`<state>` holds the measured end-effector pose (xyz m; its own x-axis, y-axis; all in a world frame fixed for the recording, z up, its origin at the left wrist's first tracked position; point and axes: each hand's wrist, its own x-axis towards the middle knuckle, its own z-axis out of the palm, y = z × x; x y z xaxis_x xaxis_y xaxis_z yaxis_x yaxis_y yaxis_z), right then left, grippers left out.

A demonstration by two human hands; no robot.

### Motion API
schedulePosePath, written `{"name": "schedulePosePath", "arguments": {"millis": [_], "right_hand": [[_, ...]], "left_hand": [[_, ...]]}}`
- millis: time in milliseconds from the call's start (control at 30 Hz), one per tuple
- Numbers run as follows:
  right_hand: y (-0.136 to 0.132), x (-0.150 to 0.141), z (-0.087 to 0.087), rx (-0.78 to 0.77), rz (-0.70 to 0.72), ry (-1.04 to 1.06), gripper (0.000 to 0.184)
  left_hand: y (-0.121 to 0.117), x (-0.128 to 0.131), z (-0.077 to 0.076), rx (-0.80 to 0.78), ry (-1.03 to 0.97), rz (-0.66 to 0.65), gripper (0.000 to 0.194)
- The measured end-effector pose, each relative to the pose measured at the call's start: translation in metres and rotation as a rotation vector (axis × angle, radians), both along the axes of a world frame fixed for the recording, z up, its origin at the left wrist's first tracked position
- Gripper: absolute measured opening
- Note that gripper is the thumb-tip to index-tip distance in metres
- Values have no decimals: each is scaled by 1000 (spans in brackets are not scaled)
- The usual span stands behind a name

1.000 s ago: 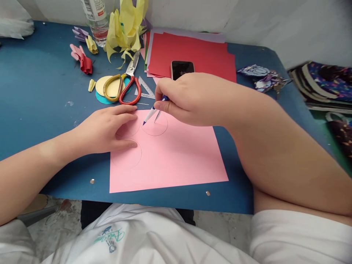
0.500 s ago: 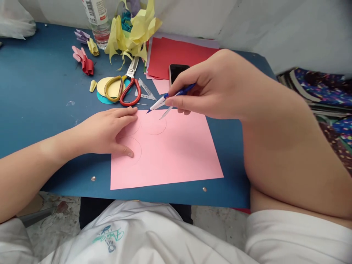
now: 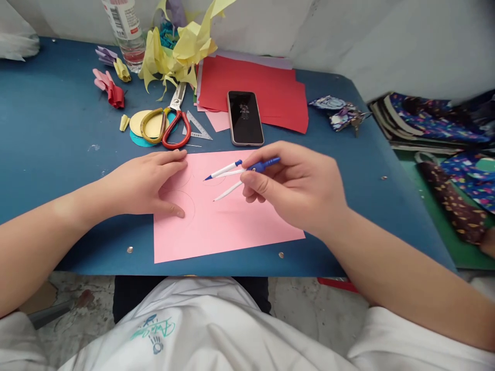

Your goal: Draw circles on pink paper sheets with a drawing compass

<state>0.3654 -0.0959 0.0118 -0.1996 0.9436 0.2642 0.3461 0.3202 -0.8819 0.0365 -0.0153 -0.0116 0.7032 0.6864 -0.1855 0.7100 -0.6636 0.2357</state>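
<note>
My left hand lies flat with fingers spread on the left part of a pink sheet of paper. Thin drawn circles show on the sheet, partly covered by that hand. Between the thumb and fingers of my right hand is a blue and white drawing compass, held above the paper with its legs pointing left. Past the sheet's far edge lie scissors with one yellow and one red handle, a clear set square and a cream paper disc over a blue one.
A phone lies by red paper sheets. Crumpled yellow paper and a bottle stand at the back, near small folded paper pieces. Keys with patterned fabric lie far right, near the table edge.
My right hand has come down and nearer to me, and the compass now shows more fully over the sheet. The phone and keys have come into view. My left hand stays on the paper.
</note>
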Motion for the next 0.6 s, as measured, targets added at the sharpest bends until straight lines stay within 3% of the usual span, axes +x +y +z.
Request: {"name": "schedulePosePath", "arguments": {"millis": [267,467,600], "right_hand": [[1,19,-34,289,34,-265,12],[-2,17,-38,427,57,-304,7],[-3,17,-36,373,87,-286,5]], "left_hand": [[-4,-2,4,-30,-22,8,123],[-2,-2,4,-63,-34,10,126],[-4,-1,6,-65,-35,8,123]]}}
